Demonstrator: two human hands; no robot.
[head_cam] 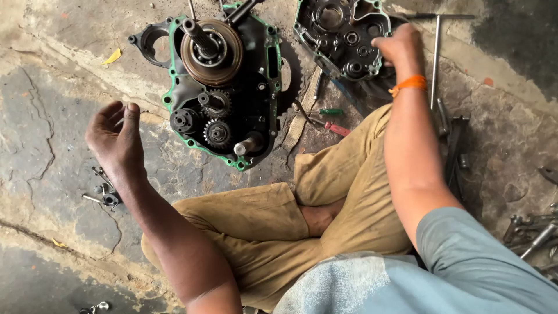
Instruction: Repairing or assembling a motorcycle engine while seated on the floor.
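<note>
An opened engine case (224,87) with a green gasket rim lies on the concrete floor ahead of me, its clutch hub, shafts and small gears exposed. My left hand (115,138) hovers left of it, empty, fingers loosely curled and apart. A dark engine side cover (340,35) lies at the upper right, inner face up. My right hand (400,49), with an orange band on the wrist, rests on that cover's right edge; whether the fingers grip it is hidden.
Green and red handled screwdrivers (328,119) lie between the case and my bent knee. A long T-handle wrench (436,58) lies at the right, spanners (532,232) at the far right. Loose bolts (104,195) lie beside my left forearm.
</note>
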